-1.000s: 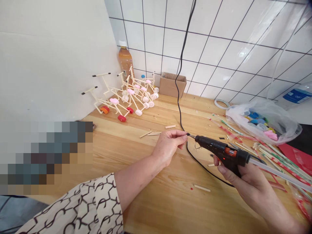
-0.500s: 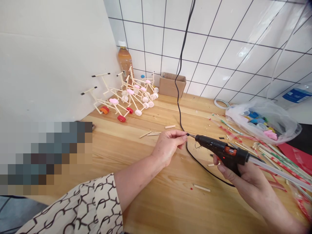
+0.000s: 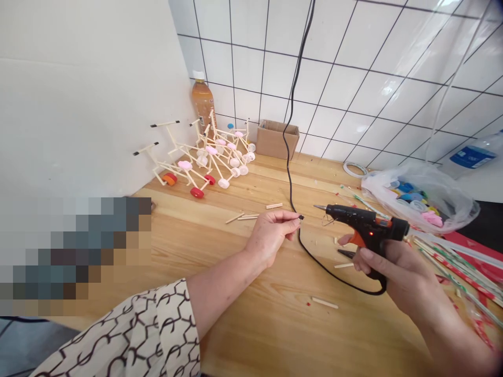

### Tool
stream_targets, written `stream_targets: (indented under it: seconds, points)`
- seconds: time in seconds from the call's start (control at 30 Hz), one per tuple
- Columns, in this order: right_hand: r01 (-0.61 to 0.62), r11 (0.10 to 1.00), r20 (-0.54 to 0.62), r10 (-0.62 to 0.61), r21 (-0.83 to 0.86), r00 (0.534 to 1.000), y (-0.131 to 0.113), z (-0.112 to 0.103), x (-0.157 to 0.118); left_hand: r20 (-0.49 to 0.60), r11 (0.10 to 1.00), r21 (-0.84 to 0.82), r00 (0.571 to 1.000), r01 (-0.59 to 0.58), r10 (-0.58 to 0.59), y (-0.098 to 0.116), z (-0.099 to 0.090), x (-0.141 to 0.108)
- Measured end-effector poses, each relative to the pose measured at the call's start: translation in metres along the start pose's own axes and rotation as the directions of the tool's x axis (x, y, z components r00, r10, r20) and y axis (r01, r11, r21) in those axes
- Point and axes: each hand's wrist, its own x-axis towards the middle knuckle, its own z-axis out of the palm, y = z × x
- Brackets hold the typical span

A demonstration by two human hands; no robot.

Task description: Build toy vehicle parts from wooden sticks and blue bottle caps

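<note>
Between the thumb and forefinger of my left hand (image 3: 274,235) is a small black piece (image 3: 301,217), pinched at its edge; its exact kind is too small to make out. My right hand (image 3: 396,272) grips a black hot glue gun (image 3: 353,214) with an orange trigger and a lit red light. The nozzle points left, apart from the black piece. Just beyond my left hand lie several short wooden sticks (image 3: 247,216). Small stick tricycle models (image 3: 210,152) with pink seats and bottle-cap wheels stand at the back left.
A black cable (image 3: 290,173) runs down the tiled wall and over the table. At the back are a drink bottle (image 3: 203,99), a cardboard box (image 3: 277,140) and a tape roll (image 3: 356,168). A plastic bag (image 3: 420,183) of caps and patterned straws (image 3: 459,267) lie right.
The glue gun has moved right in my right hand, so its nozzle is off the small black piece. My left hand has stayed nearly in place.
</note>
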Motion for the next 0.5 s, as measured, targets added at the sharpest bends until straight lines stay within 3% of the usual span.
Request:
stream_targets:
  seconds: [0.23,0.5]
  points:
    - [-0.153,0.94,-0.034,0.172,0.305,0.985,-0.019,-0.004,0.045,0.005,1.0,0.006,1.0,0.013,-0.013,-0.002,0.0,0.001]
    - [-0.179,0.981,-0.127,0.187,0.069,0.974,-0.018,0.003,0.115,0.022,1.0,0.006,1.0,0.018,-0.018,-0.004,0.0,0.0]
